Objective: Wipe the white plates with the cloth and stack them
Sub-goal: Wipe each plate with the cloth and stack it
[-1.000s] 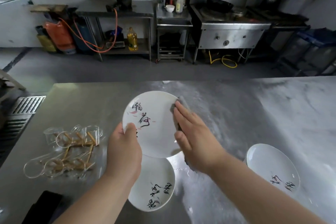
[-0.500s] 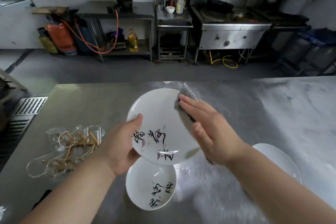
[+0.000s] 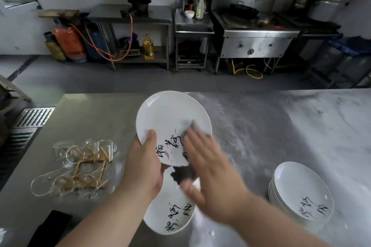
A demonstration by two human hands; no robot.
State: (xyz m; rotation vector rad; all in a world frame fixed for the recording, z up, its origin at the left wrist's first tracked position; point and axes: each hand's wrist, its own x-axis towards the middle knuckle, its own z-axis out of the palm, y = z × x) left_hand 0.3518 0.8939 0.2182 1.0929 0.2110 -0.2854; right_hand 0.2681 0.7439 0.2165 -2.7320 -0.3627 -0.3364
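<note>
Nearest, a lone plate [image 3: 168, 214] lies on the steel table [image 3: 261, 126], and above it the left hand [image 3: 144, 166] grips the tilted held plate [image 3: 172, 124] by its lower rim while the blurred right hand [image 3: 210, 168], fingers straight, presses the dark cloth [image 3: 183, 175] against its lower right, with the plate stack [image 3: 301, 192] farther right.

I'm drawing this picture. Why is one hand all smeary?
Head view: the right hand is smeared by motion blur, over the cloth on the held plate; the left hand and plate stack look sharp; pale glare streaks the steel table.
</note>
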